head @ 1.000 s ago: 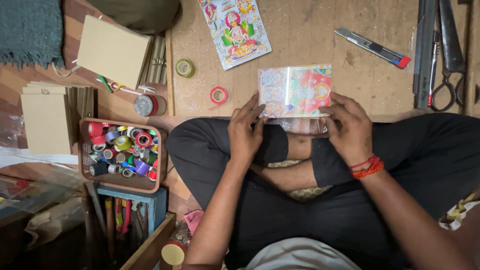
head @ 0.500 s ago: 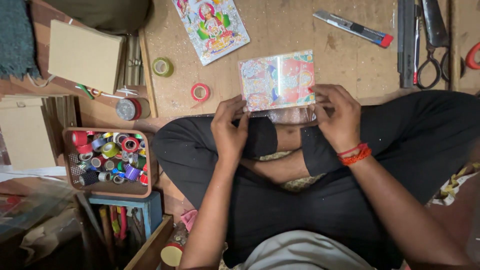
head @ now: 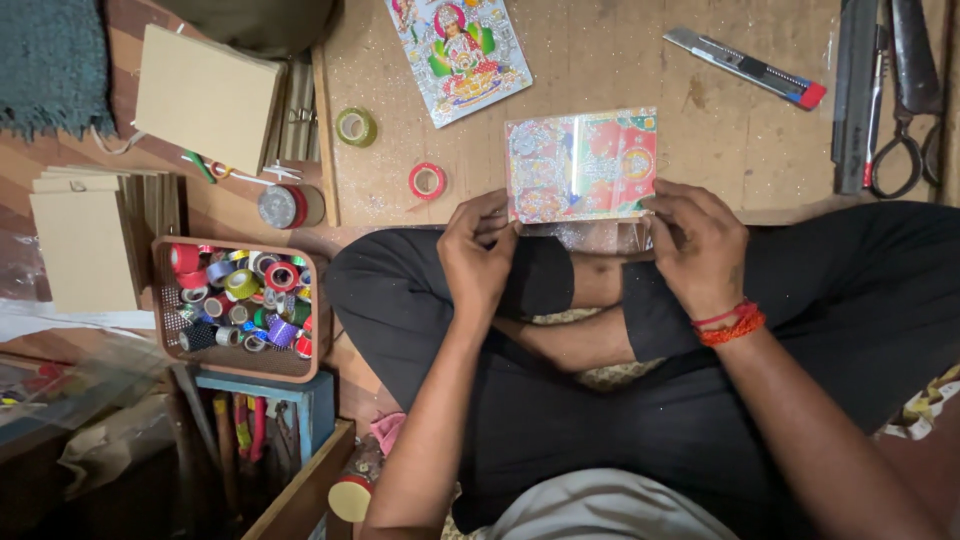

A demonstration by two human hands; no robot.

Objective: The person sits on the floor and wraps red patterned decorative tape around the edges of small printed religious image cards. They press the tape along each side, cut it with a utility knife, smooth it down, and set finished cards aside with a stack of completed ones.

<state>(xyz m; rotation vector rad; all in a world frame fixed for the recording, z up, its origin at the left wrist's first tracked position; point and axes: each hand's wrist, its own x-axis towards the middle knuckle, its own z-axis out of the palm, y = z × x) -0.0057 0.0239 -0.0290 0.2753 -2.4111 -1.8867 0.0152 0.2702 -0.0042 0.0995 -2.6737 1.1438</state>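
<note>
A glossy, colourful printed picture card [head: 582,164] in a clear plastic sleeve lies at the near edge of a wooden board [head: 600,80], over my crossed legs. My left hand [head: 478,252] grips its lower left corner. My right hand [head: 697,246], with red thread bands at the wrist, grips its lower right corner and the clear plastic below it. A second printed picture [head: 459,52] lies further up the board. A red tape roll [head: 427,181] and a green-gold tape roll [head: 355,126] rest left of the card.
A utility knife [head: 748,67] lies at the upper right, with scissors [head: 908,110] and metal tools at the far right. A brown basket [head: 240,362] full of coloured tape rolls sits to my left. Cardboard pieces [head: 82,245] and a flat box [head: 207,96] lie beyond it.
The view has drifted, so everything appears slightly shifted. Both hands stay on the card's lower corners and the card has barely moved.
</note>
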